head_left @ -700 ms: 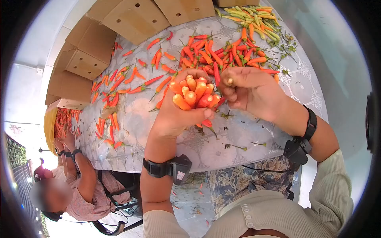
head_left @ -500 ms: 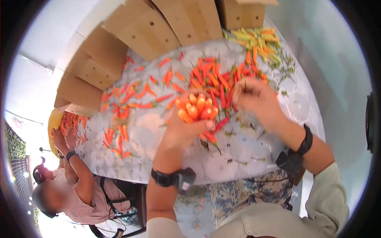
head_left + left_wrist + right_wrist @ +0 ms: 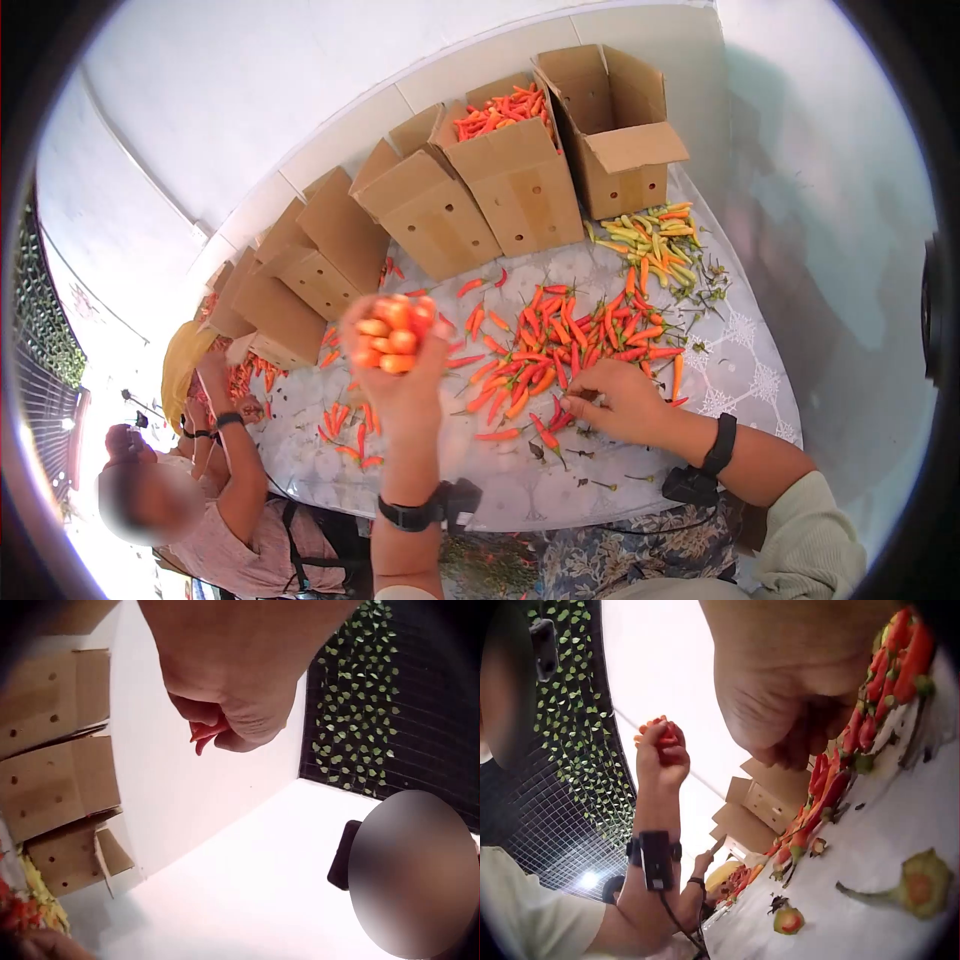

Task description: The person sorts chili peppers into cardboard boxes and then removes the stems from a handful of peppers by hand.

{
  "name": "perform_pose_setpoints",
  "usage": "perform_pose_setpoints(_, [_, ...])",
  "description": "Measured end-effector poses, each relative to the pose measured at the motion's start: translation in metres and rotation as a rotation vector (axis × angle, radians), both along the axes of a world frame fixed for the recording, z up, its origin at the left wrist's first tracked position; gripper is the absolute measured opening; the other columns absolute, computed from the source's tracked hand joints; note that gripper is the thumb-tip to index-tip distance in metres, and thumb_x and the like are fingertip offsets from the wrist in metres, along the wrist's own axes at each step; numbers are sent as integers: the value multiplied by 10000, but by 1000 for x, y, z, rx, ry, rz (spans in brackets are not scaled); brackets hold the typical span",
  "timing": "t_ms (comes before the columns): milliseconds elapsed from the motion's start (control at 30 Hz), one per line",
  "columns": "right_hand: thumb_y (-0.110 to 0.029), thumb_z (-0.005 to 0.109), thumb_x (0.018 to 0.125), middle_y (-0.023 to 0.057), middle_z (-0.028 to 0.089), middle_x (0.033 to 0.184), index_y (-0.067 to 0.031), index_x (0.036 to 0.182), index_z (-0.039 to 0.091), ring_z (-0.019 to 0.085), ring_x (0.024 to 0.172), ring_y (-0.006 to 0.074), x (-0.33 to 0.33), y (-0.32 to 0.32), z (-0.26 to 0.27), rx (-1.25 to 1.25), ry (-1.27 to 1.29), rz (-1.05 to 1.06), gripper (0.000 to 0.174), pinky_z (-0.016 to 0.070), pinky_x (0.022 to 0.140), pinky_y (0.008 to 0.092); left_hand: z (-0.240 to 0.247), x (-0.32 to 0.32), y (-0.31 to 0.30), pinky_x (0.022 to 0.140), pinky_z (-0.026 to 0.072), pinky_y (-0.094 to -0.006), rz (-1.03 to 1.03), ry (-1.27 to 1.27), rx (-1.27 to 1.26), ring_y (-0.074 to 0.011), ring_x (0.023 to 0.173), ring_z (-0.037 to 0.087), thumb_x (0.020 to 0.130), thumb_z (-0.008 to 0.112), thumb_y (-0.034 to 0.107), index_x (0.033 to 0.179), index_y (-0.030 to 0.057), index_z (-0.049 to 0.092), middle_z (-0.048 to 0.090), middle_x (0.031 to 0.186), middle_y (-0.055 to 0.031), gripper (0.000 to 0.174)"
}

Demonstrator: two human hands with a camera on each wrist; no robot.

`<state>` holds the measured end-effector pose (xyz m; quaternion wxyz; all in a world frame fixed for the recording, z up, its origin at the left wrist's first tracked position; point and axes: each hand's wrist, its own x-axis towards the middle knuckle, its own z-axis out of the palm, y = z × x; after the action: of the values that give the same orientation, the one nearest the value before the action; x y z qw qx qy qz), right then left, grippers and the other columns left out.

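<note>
My left hand (image 3: 405,375) grips a bunch of red and orange chillies (image 3: 398,340), blunt ends up, raised above the table. In the left wrist view two red tips (image 3: 204,735) poke out below the curled left hand (image 3: 229,690). The right hand (image 3: 625,402) is low over the table at the near edge of a pile of red chillies (image 3: 540,350), its fingers bent beside a few loose ones. Whether it holds anything is hidden; in the right wrist view the right hand (image 3: 791,705) has its fingers curled in shadow.
Cardboard boxes (image 3: 525,205) line the back, one holding red chillies (image 3: 505,108). Yellow-green chillies (image 3: 655,245) lie at the back right, with cut stems (image 3: 710,290) beside them. Another person (image 3: 240,470) works at the left by a yellow bag (image 3: 185,365).
The left hand has moved left and away from the right hand with its bunch. My right hand has come down to the pile. The head view has tilted up, showing more of the boxes.
</note>
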<state>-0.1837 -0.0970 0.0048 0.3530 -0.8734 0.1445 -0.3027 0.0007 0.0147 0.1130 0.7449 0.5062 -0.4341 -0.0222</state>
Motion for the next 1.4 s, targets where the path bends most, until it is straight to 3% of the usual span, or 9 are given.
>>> perform_pose_setpoints(267, [-214,672,797,62,637,716,-88,783,671,583,686,258,-2,4,3,-80,-35,50,127,467,618,377,117,28,-44,550,521,-215,240,-221,-433,-146,718,615,765,685,-6,1146,19,399,574,1022,-131,477])
perform_pose_setpoints(500, [-179,687,768,67,615,690,-81,747,644,580,686,267,-2,0,9,-191,-95,91,109,460,619,384,172,146,-159,549,546,-240,351,-270,-397,-167,759,620,722,701,-21,1111,-29,400,565,1001,-162,493])
perform_pose_setpoints(567, [-173,686,766,67,602,678,-81,743,635,576,678,268,-3,2,11,-214,-112,102,108,455,615,385,158,195,-192,568,546,-275,208,-189,144,-243,868,641,698,790,87,1152,-55,391,559,1025,-192,621])
perform_pose_setpoints(600, [-171,686,766,67,596,672,-81,744,632,572,672,268,-4,2,14,-218,-107,104,107,452,614,386,142,187,-199,605,543,-325,430,-127,341,-295,978,622,676,825,201,1263,-70,351,577,1036,-219,802])
perform_pose_setpoints(667, [-167,685,765,68,588,669,-81,750,627,566,667,269,-7,2,16,-231,-87,84,105,447,612,387,113,206,-209,669,530,-343,598,-82,441,-271,1009,603,690,811,293,1305,-47,390,596,1083,-208,820])
perform_pose_setpoints(900, [-158,687,754,77,588,727,-77,777,620,563,724,274,-5,3,12,-270,-94,35,108,446,641,389,84,184,-139,674,496,-242,25,-31,235,-117,791,611,847,662,162,1035,10,583,639,906,-54,254])
perform_pose_setpoints(1000, [-139,631,744,99,566,750,-58,782,581,552,786,303,-1,0,5,-225,-123,41,102,443,692,419,47,151,-82,641,476,-212,-39,-46,474,-103,782,607,886,625,175,1002,58,605,648,912,-37,166])
perform_pose_setpoints(1133, [-81,618,723,85,569,772,-71,825,602,551,813,294,4,-3,-3,-257,-150,-50,104,454,722,405,-18,101,-20,614,427,-200,-193,-103,911,-77,759,582,855,662,240,994,92,612,641,879,3,209])
perform_pose_setpoints(1400, [-112,652,740,83,585,762,-63,787,605,571,789,281,6,-9,-11,-183,-94,-56,82,457,695,393,-80,82,5,597,435,-220,-286,-97,1035,-77,684,561,779,732,198,924,30,654,634,775,-6,235])
